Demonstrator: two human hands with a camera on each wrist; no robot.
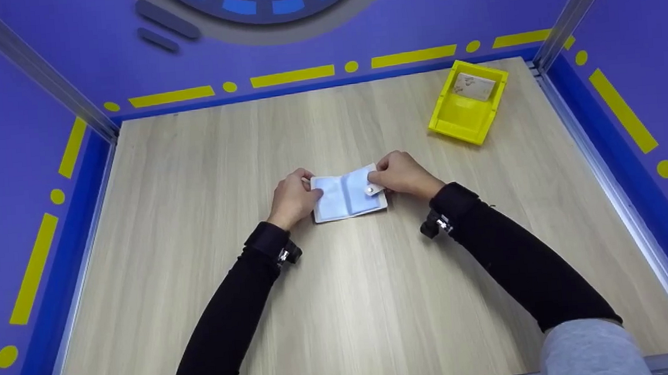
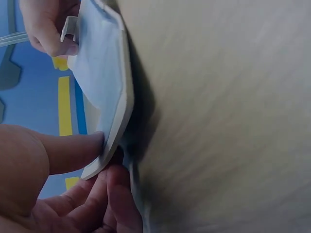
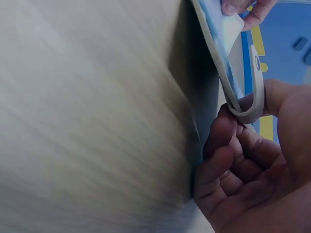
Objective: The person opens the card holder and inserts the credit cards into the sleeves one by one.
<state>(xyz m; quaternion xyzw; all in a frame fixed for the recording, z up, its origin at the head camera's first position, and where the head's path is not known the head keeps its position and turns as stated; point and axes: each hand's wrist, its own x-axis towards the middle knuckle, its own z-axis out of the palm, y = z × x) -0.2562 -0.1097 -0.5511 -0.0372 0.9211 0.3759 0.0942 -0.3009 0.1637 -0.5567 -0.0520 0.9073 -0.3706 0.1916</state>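
Note:
An open card holder (image 1: 332,198) with pale bluish clear sleeves and a whitish cover lies spread between both hands, near the middle of the table. My left hand (image 1: 293,199) pinches its left edge, thumb on the inner sleeve and fingers beneath, as the left wrist view shows. At the opposite edge my right hand (image 1: 405,175) pinches the cover beside the snap strap (image 3: 257,92), which curls over the edge with its metal button. In the left wrist view the cover (image 2: 127,82) is tilted and casts a shadow on the table.
A yellow bin (image 1: 462,125) stands at the back right of the wooden table (image 1: 203,161), with a pale printed card-like item (image 1: 474,86) inside it. Blue walls with yellow markings (image 1: 293,76) enclose the back and both sides.

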